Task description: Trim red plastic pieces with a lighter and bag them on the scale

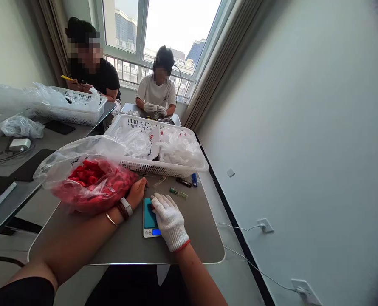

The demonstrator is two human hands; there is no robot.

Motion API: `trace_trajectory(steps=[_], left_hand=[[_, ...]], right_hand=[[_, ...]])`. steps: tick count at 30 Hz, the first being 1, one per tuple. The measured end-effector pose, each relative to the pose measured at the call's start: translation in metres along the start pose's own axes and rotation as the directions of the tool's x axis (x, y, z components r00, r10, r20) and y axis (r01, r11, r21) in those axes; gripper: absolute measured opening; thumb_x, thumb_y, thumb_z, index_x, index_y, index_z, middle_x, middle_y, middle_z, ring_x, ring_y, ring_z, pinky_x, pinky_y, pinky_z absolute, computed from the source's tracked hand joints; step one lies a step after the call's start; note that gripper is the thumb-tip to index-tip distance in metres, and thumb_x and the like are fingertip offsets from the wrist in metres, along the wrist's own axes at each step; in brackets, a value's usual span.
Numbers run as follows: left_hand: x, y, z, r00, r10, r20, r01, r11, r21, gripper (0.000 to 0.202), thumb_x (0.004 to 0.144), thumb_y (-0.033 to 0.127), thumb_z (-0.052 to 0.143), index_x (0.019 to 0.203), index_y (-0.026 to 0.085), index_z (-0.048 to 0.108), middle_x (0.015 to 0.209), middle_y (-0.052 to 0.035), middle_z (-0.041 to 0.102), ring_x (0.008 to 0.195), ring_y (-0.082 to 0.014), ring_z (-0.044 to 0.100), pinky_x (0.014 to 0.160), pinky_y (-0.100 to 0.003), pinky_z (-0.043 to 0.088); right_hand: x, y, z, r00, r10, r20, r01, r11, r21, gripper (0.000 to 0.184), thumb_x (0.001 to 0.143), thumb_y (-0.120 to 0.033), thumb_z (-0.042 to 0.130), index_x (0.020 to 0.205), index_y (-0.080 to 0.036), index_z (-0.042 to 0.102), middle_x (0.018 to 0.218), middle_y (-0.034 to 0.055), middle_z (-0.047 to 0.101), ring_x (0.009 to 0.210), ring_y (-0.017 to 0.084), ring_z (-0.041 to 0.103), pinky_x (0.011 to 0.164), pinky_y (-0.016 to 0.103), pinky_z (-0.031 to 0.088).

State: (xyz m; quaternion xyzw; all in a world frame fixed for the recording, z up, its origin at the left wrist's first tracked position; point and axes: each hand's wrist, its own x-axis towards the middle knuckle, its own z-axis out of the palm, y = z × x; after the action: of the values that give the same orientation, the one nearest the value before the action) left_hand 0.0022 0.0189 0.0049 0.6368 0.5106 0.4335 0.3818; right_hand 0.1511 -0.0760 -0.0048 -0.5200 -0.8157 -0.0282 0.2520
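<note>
My right hand (169, 217), in a white knit glove with a red cuff, is over a small digital scale (150, 216) with a teal plate and a lit blue display. Its fingers are bent together around a small red piece (153, 207), mostly hidden by the glove. My left hand (137, 193) is bare, with a watch and bracelets at the wrist. It lies against the right side of a clear plastic bag (57, 163) full of red plastic caps (91, 178). Its fingers are curled; whatever they hold is hidden.
A white basket (179, 171) with bagged parts stands behind. Nearby lie a green-and-clear tube (178, 193), a black lighter-like piece (184, 182) and a blue one (194, 179). Two people sit by the window. Another basket (90, 117) stands left; a wall is right.
</note>
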Motion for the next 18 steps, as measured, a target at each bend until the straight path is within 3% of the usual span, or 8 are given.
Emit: trace_trajectory(steps=[4,8,11,14,16,18], left_hand=[[0.003,-0.029,0.002,0.999,0.031,-0.011,-0.032,0.996,-0.084,0.058,0.085,0.073,0.023,0.061,0.027,0.049,0.064,-0.0027,0.056,0.066,-0.0216,0.053,0.065,-0.038,0.043],[0.002,-0.031,-0.001,0.998,0.062,-0.007,-0.062,0.994,-0.093,0.055,0.085,0.07,0.027,0.063,0.03,0.056,0.065,-0.0034,0.059,0.071,-0.0241,0.054,0.068,-0.041,0.042],[0.003,-0.029,-0.001,0.997,0.08,0.02,-0.078,0.994,-0.082,0.05,0.086,0.068,0.028,0.067,0.034,0.06,0.068,-0.0029,0.062,0.071,-0.0239,0.052,0.068,-0.041,0.041],[0.003,-0.03,0.0,0.995,0.092,0.031,-0.089,0.994,-0.063,0.05,0.087,0.067,0.028,0.07,0.034,0.061,0.069,-0.0018,0.062,0.068,-0.0216,0.05,0.066,-0.039,0.041],[0.002,-0.028,0.0,0.993,0.118,0.027,-0.117,0.992,-0.043,0.052,0.089,0.065,0.027,0.07,0.03,0.06,0.068,-0.0017,0.06,0.067,-0.0203,0.05,0.066,-0.038,0.041],[0.0,-0.024,0.0,0.989,0.147,0.033,-0.146,0.989,-0.02,0.051,0.091,0.062,0.028,0.069,0.027,0.058,0.067,-0.0015,0.059,0.067,-0.0198,0.05,0.066,-0.037,0.041]], right_hand=[[-0.006,-0.002,-0.008,0.999,-0.013,0.037,0.013,1.0,-0.018,0.047,0.092,-0.018,0.045,0.138,-0.022,0.049,0.143,0.0046,0.049,0.132,0.026,0.044,0.113,0.046,0.033],[-0.013,-0.001,-0.022,0.993,-0.036,0.111,0.031,0.998,0.045,0.043,0.093,-0.024,0.046,0.136,-0.022,0.051,0.146,0.0051,0.046,0.136,0.027,0.039,0.115,0.048,0.03],[-0.019,0.004,-0.031,0.997,-0.032,0.068,0.02,0.984,0.178,0.05,0.092,-0.032,0.052,0.14,-0.022,0.046,0.149,0.0066,0.04,0.139,0.028,0.034,0.116,0.05,0.027],[-0.028,0.014,-0.036,0.984,0.129,-0.12,-0.068,0.907,0.416,0.047,0.096,-0.032,0.045,0.141,-0.02,0.045,0.147,0.0086,0.043,0.137,0.024,0.038,0.114,0.047,0.033],[-0.036,0.022,-0.035,0.919,0.322,-0.228,-0.153,0.824,0.545,0.042,0.098,-0.03,0.039,0.137,-0.02,0.05,0.141,0.0095,0.05,0.131,0.022,0.046,0.111,0.045,0.038],[-0.044,0.033,-0.03,0.818,0.508,-0.272,-0.268,0.753,0.601,0.04,0.097,-0.034,0.038,0.13,-0.018,0.056,0.133,0.0104,0.057,0.124,0.022,0.052,0.107,0.043,0.042]])
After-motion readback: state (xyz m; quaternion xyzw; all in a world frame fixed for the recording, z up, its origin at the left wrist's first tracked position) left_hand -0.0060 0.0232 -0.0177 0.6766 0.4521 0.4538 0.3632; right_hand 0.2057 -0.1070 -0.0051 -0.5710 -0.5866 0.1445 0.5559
